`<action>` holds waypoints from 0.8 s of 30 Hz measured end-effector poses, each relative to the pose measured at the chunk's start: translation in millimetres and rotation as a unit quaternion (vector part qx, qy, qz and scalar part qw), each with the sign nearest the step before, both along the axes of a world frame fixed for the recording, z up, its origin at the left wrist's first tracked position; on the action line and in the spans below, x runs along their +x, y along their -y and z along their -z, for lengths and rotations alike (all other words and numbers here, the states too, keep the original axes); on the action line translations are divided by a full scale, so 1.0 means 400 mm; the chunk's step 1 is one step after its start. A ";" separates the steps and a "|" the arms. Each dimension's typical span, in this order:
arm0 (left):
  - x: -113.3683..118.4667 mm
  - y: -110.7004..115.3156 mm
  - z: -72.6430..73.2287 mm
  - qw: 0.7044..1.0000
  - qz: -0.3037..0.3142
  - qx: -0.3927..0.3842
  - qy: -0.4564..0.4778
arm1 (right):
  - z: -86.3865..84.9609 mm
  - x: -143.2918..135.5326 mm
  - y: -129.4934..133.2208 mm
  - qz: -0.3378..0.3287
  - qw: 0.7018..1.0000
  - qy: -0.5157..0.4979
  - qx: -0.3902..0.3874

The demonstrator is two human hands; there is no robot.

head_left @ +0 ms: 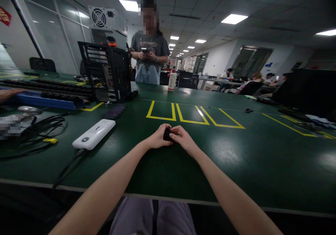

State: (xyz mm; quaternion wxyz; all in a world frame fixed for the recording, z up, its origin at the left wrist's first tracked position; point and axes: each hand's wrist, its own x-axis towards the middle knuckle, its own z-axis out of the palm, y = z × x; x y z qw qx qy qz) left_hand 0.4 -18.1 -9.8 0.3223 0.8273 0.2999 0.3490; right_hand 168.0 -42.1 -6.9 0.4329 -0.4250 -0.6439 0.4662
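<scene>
Between my hands, just above or on the green table (pixel 168 172), is a small black object (pixel 167 135); its kind cannot be made out. My left hand (pixel 159 137) curls around its left side with thumb and fingers. From the right, the fingers of my right hand (pixel 183 138) close on the same object. Much of it is hidden behind my fingers. Just beyond my hands, yellow tape outlines (pixel 160 118) mark the tabletop.
A white power bank (pixel 94 134) with a black cable lies on the left. Behind it stand an open black computer case (pixel 105 70) and blue rails (pixel 60 100). A cup (pixel 172 81) stands at the far edge, near a person (pixel 149 49) holding a phone. A black ring-like item (pixel 248 110) lies right.
</scene>
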 end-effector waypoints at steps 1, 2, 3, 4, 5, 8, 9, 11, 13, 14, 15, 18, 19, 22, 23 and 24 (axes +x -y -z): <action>0.000 0.000 0.000 1.000 0.000 -0.001 0.001 | 0.000 0.000 -0.001 0.004 1.000 0.003 -0.002; 0.000 -0.001 0.001 1.000 0.001 -0.002 0.001 | 0.000 0.001 -0.001 0.005 1.000 0.006 -0.004; 0.000 -0.001 0.001 1.000 0.002 -0.003 0.001 | -0.001 0.002 0.000 0.004 1.000 0.008 -0.004; 0.001 -0.001 0.002 1.000 0.003 -0.003 0.002 | -0.002 0.002 0.001 0.002 1.000 0.010 -0.004; 0.001 -0.001 0.002 1.000 0.003 -0.002 0.002 | -0.003 0.003 0.002 0.000 1.000 0.011 -0.002; 0.003 -0.002 0.005 1.000 -0.001 0.005 0.006 | -0.007 0.003 0.008 -0.013 1.000 0.004 0.003; 0.003 -0.002 0.006 1.000 -0.004 0.007 0.007 | -0.008 0.003 0.009 -0.017 1.000 -0.001 0.002; 0.003 -0.003 0.009 1.000 -0.006 0.010 0.008 | -0.008 0.000 0.009 -0.017 1.000 -0.010 0.001; 0.003 -0.005 0.011 1.000 -0.007 0.011 0.007 | -0.005 -0.003 0.005 -0.003 1.000 -0.014 0.001; 0.002 -0.006 0.012 1.000 -0.007 0.010 0.006 | -0.002 -0.005 0.002 0.005 1.000 -0.015 0.001; 0.001 -0.006 0.012 1.000 -0.007 0.009 0.004 | 0.001 -0.006 -0.002 0.011 1.000 -0.014 0.001; 0.000 -0.007 0.011 1.000 -0.005 0.003 0.000 | 0.013 -0.007 -0.013 0.024 1.000 -0.007 -0.009; 0.000 -0.006 0.010 1.000 -0.004 0.002 -0.001 | 0.015 -0.006 -0.015 0.027 1.000 -0.004 -0.015; -0.001 -0.004 0.006 1.000 -0.002 0.000 -0.004 | 0.012 -0.002 -0.012 0.026 0.999 0.005 -0.026; -0.001 -0.003 0.005 1.000 -0.001 0.000 -0.005 | 0.007 0.000 -0.008 0.021 0.999 0.005 -0.025; -0.001 -0.002 0.004 1.000 -0.002 0.001 -0.005 | 0.001 0.002 -0.003 0.017 1.000 0.005 -0.024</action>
